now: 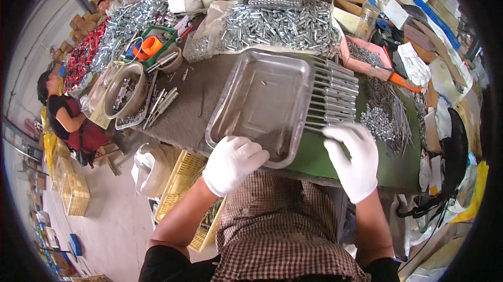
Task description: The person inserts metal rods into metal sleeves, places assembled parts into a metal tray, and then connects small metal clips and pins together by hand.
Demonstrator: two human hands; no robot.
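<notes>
A shallow rectangular metal tray (251,90) lies on the workbench in front of me, with one tiny piece on its bottom. My left hand (234,164), in a white glove, is closed at the tray's near rim, fingers curled over it. Right of the tray, several metal cylinders with thin rods (338,96) lie side by side in a row, their rods pointing toward the tray. At the near end of this row is my gloved right hand (353,159), its fingers curved and the thumb apart from them. The fingertips touch or nearly touch the nearest rod; the palm side is partly hidden.
Loose metal cylinders (277,30) cover the far bench. Small nuts (377,122) and thin rods (400,119) lie at right, below a pink bin (361,54). Left stand a round bowl (126,90) and a green basket (166,38). Yellow crates (181,180) are beneath; co-workers sit around.
</notes>
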